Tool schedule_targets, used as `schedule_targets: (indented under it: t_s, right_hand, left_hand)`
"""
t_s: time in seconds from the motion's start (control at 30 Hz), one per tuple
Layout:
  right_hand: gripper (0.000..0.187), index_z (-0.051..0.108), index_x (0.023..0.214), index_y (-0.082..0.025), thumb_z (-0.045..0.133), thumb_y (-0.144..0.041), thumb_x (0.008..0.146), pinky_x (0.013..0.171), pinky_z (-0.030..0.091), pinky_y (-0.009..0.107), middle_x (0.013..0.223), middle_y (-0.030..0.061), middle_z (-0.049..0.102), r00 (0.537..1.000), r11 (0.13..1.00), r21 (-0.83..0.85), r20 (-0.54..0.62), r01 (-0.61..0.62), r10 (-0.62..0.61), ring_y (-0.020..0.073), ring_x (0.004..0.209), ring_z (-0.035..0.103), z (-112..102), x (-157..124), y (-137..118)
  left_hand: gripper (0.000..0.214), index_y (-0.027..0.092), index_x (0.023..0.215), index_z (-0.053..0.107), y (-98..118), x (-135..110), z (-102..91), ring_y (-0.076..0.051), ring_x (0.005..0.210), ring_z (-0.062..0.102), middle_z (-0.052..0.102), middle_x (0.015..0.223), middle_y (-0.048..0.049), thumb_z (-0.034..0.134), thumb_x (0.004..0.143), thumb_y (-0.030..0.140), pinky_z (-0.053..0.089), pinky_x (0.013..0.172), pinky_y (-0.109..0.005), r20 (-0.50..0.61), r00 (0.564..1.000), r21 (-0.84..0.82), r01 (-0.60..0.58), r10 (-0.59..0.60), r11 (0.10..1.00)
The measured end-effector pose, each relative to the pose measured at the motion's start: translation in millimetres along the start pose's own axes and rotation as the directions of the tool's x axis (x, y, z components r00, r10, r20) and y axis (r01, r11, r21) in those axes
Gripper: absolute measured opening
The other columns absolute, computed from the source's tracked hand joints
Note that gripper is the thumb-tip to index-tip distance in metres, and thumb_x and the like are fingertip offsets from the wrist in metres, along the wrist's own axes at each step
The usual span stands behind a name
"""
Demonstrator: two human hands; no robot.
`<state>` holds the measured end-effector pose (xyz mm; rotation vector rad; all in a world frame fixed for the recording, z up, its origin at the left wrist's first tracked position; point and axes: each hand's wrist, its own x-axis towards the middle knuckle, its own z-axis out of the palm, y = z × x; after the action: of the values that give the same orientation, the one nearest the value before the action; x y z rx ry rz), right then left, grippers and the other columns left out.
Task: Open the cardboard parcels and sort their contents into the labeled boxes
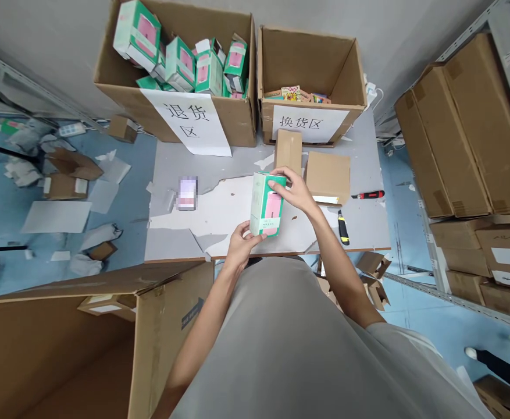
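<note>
Two hands grip one green-and-pink box (267,203) above the grey table (368,230), in the head view: the left hand (240,243) pinches its lower corner, and the right hand (295,189) closes over its top. I judge a light, steady hold best, so the box does not crush.

left carton's sign (185,121) reads 退货区, right carton's sign (309,123) reads 换货区.
</note>
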<state>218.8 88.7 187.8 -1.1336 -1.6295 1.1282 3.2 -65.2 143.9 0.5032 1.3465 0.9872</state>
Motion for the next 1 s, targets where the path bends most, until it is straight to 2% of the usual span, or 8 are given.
schedule_targets:
  t_s: [0.1, 0.23, 0.33, 0.4, 0.5, 0.63, 0.83, 1.0]
  right_hand:
    - [0.046, 0.073, 0.116, -0.028, 0.082, -0.069, 0.097, 0.115, 0.057, 0.046, 0.125, 0.0069, 0.079, 0.999, 0.995, -0.103, -0.050, 0.008, -0.014, 0.0285, 0.119, 0.072, -1, -1, -3]
    - [0.040, 0.074, 0.115, -0.028, 0.079, -0.064, 0.098, 0.117, 0.056, 0.048, 0.125, 0.0070, 0.080, 0.998, 0.997, -0.078, -0.063, 0.013, -0.018, 0.0296, 0.122, 0.073, 0, -1, 3]
    - [0.040, 0.074, 0.115, -0.027, 0.079, -0.062, 0.096, 0.119, 0.057, 0.048, 0.127, 0.0074, 0.080, 0.999, 1.000, 0.007, -0.038, 0.000, 0.000, 0.0297, 0.125, 0.074, -3, -2, 10]
    - [0.042, 0.074, 0.115, -0.026, 0.080, -0.063, 0.094, 0.118, 0.058, 0.047, 0.128, 0.0079, 0.081, 0.999, 0.998, 0.055, -0.023, -0.021, 0.022, 0.0299, 0.126, 0.074, -7, -3, 13]
    - [0.046, 0.074, 0.115, -0.026, 0.081, -0.066, 0.093, 0.117, 0.060, 0.047, 0.130, 0.0087, 0.082, 0.999, 0.994, 0.097, -0.002, -0.044, 0.045, 0.0306, 0.128, 0.075, -13, -6, 13]
    - [0.048, 0.074, 0.114, -0.026, 0.080, -0.068, 0.093, 0.117, 0.060, 0.048, 0.130, 0.0095, 0.083, 0.999, 0.992, 0.113, 0.002, -0.054, 0.054, 0.0305, 0.129, 0.075, -20, -9, 16]
    - [0.047, 0.073, 0.116, -0.027, 0.076, -0.069, 0.096, 0.112, 0.062, 0.046, 0.133, 0.0097, 0.082, 0.998, 0.994, 0.089, 0.001, -0.061, 0.061, 0.0296, 0.130, 0.075, -29, -10, 25]
    - [0.053, 0.073, 0.117, -0.027, 0.083, -0.073, 0.095, 0.118, 0.058, 0.046, 0.127, 0.0075, 0.082, 0.995, 0.995, -0.066, -0.071, -0.074, 0.069, 0.0292, 0.125, 0.076, -27, -12, 22]
  left_hand:
    - [0.084, 0.022, 0.133, 0.065, -6, -3, 13.3, -0.029, 0.125, 0.077, 0.068, 0.154, -0.0156, 0.107, 0.061, 0.031, 0.064, 0.109, -0.044, -0.085, 0.989, 0.168, -0.102, 0.118, 0.981]
    - [0.069, 0.023, 0.127, 0.064, -11, -7, 25.7, -0.028, 0.122, 0.078, 0.068, 0.154, -0.0151, 0.102, 0.071, 0.033, 0.065, 0.110, -0.046, -0.065, 0.996, 0.101, -0.048, 0.055, 0.994]
    - [0.061, 0.022, 0.125, 0.067, -9, -4, 24.6, -0.029, 0.124, 0.080, 0.072, 0.152, -0.0143, 0.098, 0.073, 0.029, 0.066, 0.115, -0.050, 0.042, 0.996, -0.087, 0.085, -0.082, 0.993]
    - [0.067, 0.021, 0.131, 0.069, -7, 1, 20.7, -0.030, 0.126, 0.080, 0.077, 0.145, -0.0140, 0.097, 0.070, 0.021, 0.065, 0.119, -0.053, 0.156, 0.974, -0.153, 0.191, -0.167, 0.970]
    - [0.077, 0.020, 0.139, 0.072, -5, 7, 16.8, -0.032, 0.125, 0.082, 0.083, 0.134, -0.0132, 0.097, 0.066, 0.013, 0.062, 0.123, -0.055, 0.294, 0.928, -0.141, 0.277, -0.227, 0.951]
    - [0.078, 0.019, 0.139, 0.075, -6, 9, 21.4, -0.032, 0.125, 0.084, 0.085, 0.132, -0.0136, 0.100, 0.065, 0.015, 0.061, 0.125, -0.052, 0.356, 0.905, -0.084, 0.280, -0.234, 0.956]
    - [0.083, 0.021, 0.136, 0.075, -12, 6, 29.2, -0.030, 0.127, 0.079, 0.077, 0.146, -0.0137, 0.106, 0.059, 0.022, 0.065, 0.116, -0.045, 0.246, 0.949, -0.059, 0.215, -0.195, 0.975]
    - [0.091, 0.022, 0.139, 0.067, -14, 8, 34.2, -0.026, 0.118, 0.076, 0.069, 0.145, -0.0127, 0.105, 0.057, 0.030, 0.063, 0.111, -0.043, 0.031, 0.998, 0.142, -0.061, 0.057, 0.988]
